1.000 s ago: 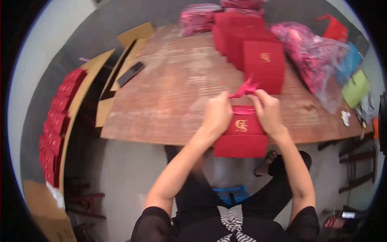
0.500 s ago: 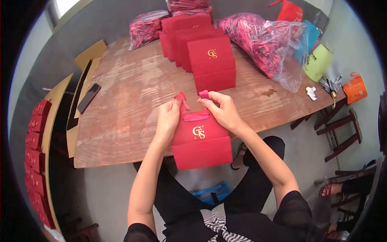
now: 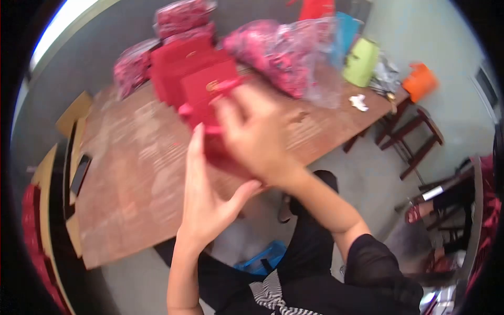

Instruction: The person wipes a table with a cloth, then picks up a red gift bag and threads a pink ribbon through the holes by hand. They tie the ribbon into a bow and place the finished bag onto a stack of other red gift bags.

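A small red gift bag (image 3: 224,157) is tilted between my hands over the table's front edge, mostly hidden by them. My left hand (image 3: 207,197) holds it from the left and below, with the fingers stretched along its side and the thumb under its lower end. My right hand (image 3: 257,134), smeared by motion, is curled over the bag's top right. Pink ribbon (image 3: 229,84) shows at its fingers, though the exact grip is blurred. Just behind stands a row of red bags (image 3: 202,79) with gold lettering.
On the wooden table (image 3: 131,173) lie plastic-wrapped pink bundles (image 3: 184,18), a large clear bag of pink pieces (image 3: 273,58), a lime-green container (image 3: 361,62) and crumpled tissue (image 3: 359,102). A phone (image 3: 80,174) rests on a carton at left. An orange container (image 3: 420,82) and a wooden stool (image 3: 415,139) are at right.
The view has turned, shifting the table left. My hands have moved from pulling the ribbon ends apart: the left now cups the bag, the right reaches across its top, and the bag has tilted.
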